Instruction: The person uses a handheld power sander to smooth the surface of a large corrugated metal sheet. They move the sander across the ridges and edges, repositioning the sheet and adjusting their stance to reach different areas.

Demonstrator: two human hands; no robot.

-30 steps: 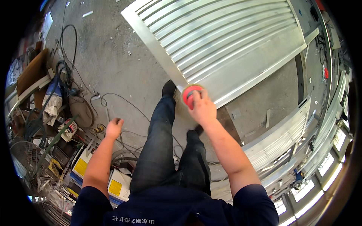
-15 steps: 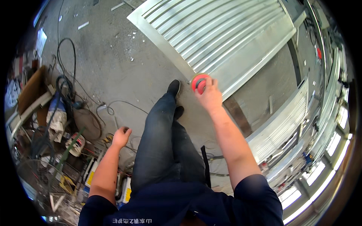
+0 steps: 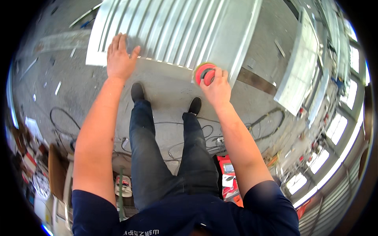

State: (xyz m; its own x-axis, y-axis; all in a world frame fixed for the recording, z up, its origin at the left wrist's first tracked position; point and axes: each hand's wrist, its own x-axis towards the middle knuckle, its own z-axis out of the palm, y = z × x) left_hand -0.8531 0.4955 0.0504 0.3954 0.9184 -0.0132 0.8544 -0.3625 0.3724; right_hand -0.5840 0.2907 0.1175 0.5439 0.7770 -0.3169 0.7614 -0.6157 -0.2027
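A silvery ribbed metal panel (image 3: 236, 35) stretches ahead of me. On its lower left part my left hand (image 3: 121, 63) lies or hovers, fingers stretched and thumb apart, with nothing in it; whether it presses on the ribs I cannot tell. My right hand (image 3: 216, 87) grips the knob of a round red hand pad (image 3: 199, 71), which looks like a sanding pad, with a dark ring in its middle and a yellowish rim. The pad sits over the panel's near border, toward the right corner. Its underside is hidden.
A smaller ribbed panel (image 3: 297, 67) rests at the right. Dark cables (image 3: 271, 118) loop over the floor behind my feet. Beside my right thigh is an open red case (image 3: 226, 167). A brown board (image 3: 58, 169) and clutter stand at the lower left.
My body has turned and stepped to the panel's near edge. The left hand has moved up from my side onto the panel. My right hand still holds the red pad near the corner.
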